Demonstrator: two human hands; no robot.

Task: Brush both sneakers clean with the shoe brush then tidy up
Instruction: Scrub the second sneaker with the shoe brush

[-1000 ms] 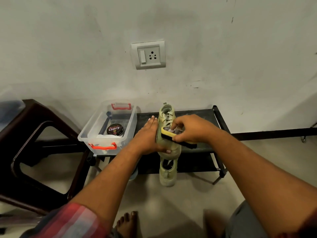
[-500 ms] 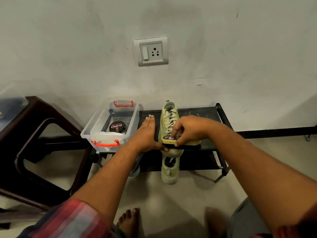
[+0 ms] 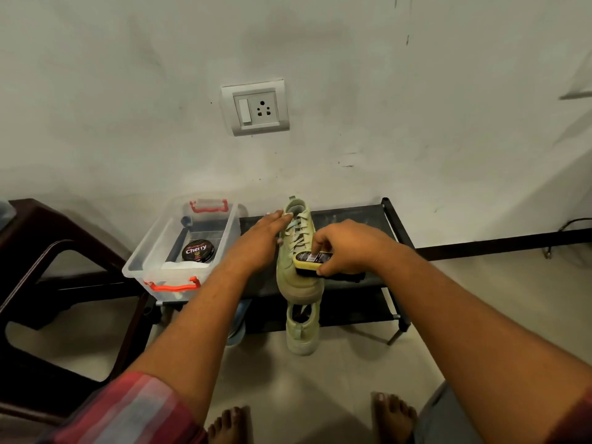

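The pale-green canvas sneaker [image 3: 298, 277] is steadied by the flat left hand [image 3: 256, 245] and brushed with the yellow-backed shoe brush [image 3: 308, 261] gripped in the right hand [image 3: 349, 246]. The second sneaker [image 3: 301, 333] below them, and the tidying, are judged undone.

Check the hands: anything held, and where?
The right hand grips the brush by its yellow back; the left hand lies flat against the sneaker, gripping nothing.

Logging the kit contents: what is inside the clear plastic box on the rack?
The clear box holds a black polish tin labelled Cherry, a white sheet in front of it, and a dark item at the far end. Whatever lies under the tin and sheet is covered.
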